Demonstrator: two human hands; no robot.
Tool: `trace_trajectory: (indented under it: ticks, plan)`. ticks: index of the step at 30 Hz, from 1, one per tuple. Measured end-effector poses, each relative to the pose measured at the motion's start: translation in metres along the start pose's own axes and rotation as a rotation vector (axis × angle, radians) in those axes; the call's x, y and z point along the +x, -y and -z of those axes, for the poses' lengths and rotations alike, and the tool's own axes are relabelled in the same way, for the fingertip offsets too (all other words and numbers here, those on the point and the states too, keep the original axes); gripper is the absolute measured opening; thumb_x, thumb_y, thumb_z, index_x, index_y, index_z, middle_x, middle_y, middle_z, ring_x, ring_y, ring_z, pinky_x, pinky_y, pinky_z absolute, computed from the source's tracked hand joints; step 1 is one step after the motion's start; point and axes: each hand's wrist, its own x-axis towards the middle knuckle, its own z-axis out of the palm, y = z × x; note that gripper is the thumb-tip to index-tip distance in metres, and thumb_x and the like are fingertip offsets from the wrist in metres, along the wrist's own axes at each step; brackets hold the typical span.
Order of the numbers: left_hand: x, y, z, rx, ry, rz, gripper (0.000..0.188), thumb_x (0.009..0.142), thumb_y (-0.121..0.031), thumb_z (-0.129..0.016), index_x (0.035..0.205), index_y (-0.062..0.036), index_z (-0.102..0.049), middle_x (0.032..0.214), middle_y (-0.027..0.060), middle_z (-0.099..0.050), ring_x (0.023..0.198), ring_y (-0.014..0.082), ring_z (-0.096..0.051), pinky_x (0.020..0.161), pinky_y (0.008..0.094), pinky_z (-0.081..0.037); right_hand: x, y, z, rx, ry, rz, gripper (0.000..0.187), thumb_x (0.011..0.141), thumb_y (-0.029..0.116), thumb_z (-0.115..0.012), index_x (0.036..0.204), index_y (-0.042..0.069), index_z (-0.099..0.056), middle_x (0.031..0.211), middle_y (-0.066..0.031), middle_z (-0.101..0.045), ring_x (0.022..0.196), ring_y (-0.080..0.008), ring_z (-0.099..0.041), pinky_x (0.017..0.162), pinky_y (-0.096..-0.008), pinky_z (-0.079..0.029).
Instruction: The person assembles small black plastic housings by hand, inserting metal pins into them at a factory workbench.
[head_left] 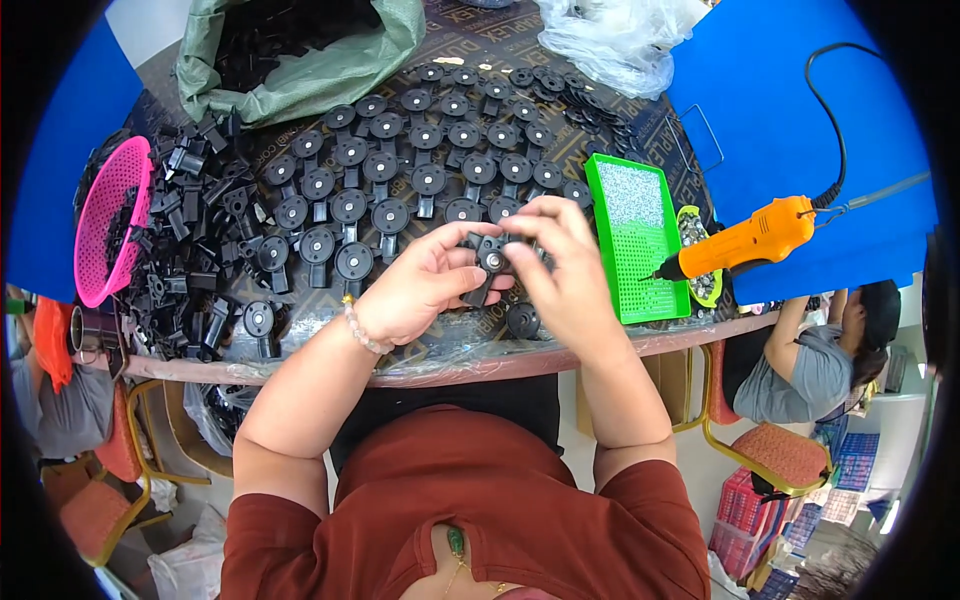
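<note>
In front of me at the table's near edge, my left hand (436,282) grips a dark plastic part (488,264) with a short stem and a small shiny metal piece at its middle. My right hand (566,278) closes over the part's right side, its thumb and bent fingers against it; whether they also pinch something small is hidden. Just below my right fingers lies a round black disc (522,319). Beyond my hands stand rows of black parts with round heads and stems, such as this one (354,262), each with a bright centre.
Loose black pieces (190,240) heap at left beside a pink basket (141,220) and a green sack (300,95). To the right are a green tray (640,270) of small metal pieces, a yellow dish (712,288), and a hanging orange electric screwdriver (750,238). Another person (815,365) sits far right.
</note>
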Motion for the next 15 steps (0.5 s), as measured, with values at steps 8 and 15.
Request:
trace_trajectory:
  ticks: [8, 15]
  plan:
    - [-0.001, -0.013, -0.005, -0.108, -0.110, 0.047, 0.030, 0.099, -0.005, -0.061, 0.129, 0.0010, -0.055, 0.111, 0.0218, -0.070, 0.097, 0.0248, -0.073, 0.080, 0.0321, -0.061, -0.039, -0.009, 0.027, -0.220, 0.357, -0.144, 0.036, 0.078, 0.017, -0.081, 0.108, 0.002, -0.068, 0.103, -0.0151, -0.061, 0.099, -0.0352, -0.063, 0.083, -0.0432, -0.052]
    - [0.000, -0.005, -0.003, 0.046, -0.139, -0.007, 0.030, 0.100, -0.008, -0.061, 0.128, 0.0004, -0.057, 0.110, 0.0218, -0.071, 0.094, 0.0248, -0.073, 0.078, 0.0317, -0.060, -0.072, -0.016, 0.000, -0.323, 0.349, -0.264, 0.056, 0.075, 0.027, -0.085, 0.121, 0.002, -0.064, 0.111, -0.0165, -0.058, 0.103, -0.0371, -0.063, 0.088, -0.0434, -0.053]
